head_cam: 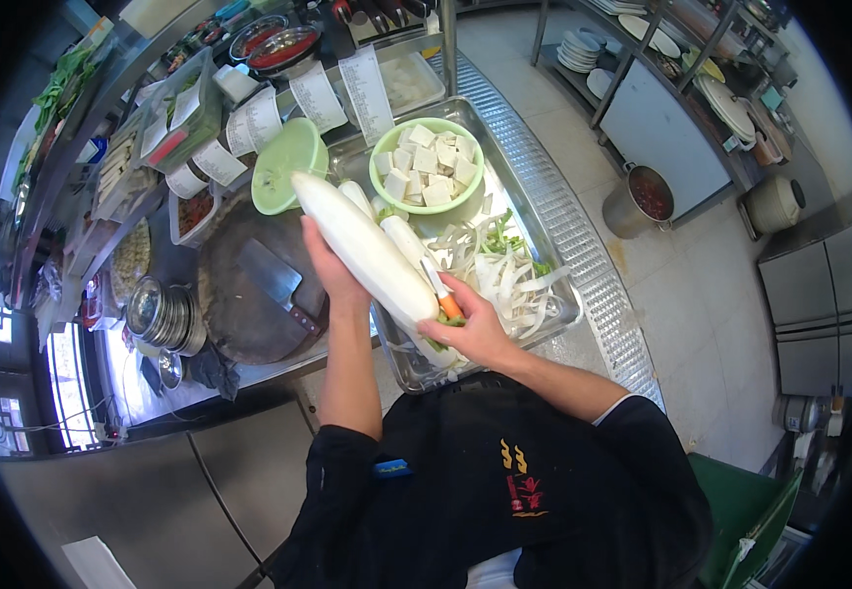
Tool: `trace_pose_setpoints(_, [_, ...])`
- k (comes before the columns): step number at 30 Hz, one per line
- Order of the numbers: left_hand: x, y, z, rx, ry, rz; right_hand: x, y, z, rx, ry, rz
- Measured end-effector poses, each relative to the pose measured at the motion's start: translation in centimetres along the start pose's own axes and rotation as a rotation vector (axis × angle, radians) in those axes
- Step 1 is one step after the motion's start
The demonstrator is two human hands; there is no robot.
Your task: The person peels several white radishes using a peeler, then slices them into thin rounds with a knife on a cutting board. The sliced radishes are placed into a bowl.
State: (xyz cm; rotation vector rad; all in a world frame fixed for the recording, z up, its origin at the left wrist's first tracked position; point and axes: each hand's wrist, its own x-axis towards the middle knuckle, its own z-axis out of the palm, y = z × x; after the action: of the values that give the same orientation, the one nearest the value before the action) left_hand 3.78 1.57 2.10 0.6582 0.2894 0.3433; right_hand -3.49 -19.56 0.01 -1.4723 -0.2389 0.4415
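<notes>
A long, peeled white radish lies tilted across my two hands above a steel tray. My left hand supports its far half from beneath. At the near, leafy end, my right hand grips an orange-handled peeler or small knife, its fingers also touching the radish. More white radishes rest in the tray under the held one, partly hidden. White peel strips and green leaf trimmings are heaped at the tray's right.
A green bowl of tofu cubes stands in the tray; another green bowl leans left of it. A cleaver lies on a round chopping block, beside stacked metal bowls. A steel pot stands on the floor.
</notes>
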Motion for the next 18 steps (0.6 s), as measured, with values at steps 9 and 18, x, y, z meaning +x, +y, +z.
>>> trace_pose_setpoints(9, [-5.7,-2.9,-3.0,0.189,0.079,-0.250,-0.9,-1.8,-2.2,-0.609,-0.059,-0.129])
trace_pose_setpoints(18, [-7.5,-3.9,-2.9,0.582,-0.150,-0.026,7.6,-5.9,-2.7,-0.707,-0.008,-0.545])
